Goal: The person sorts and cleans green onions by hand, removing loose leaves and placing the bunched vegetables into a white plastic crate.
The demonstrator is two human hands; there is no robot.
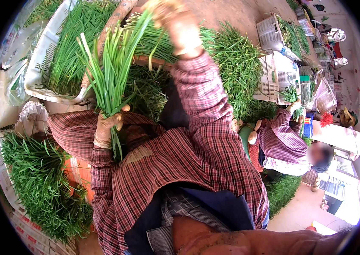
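Observation:
My left hand (107, 129), which looks to be in a pale glove, is closed around a bunch of garlic chives (114, 80). The bunch stands nearly upright, fanning out above the fist, with a few leaves poking out below. My right hand (175, 23) is stretched out far ahead and smeared by motion. Its fingers are beside the top of a long green leaf blade at the bunch's upper right; whether they grip it I cannot tell. Just beyond the bunch lies a row of chives (156, 40) with pale stem ends.
A white crate (33, 78) of chives stands far left, another heap (39, 187) near left. Loose greens (239, 63) pile up right of my right arm. White crates (275, 76) stand farther right, where a co-worker (284, 136) in a checked shirt sits holding greens (290, 94).

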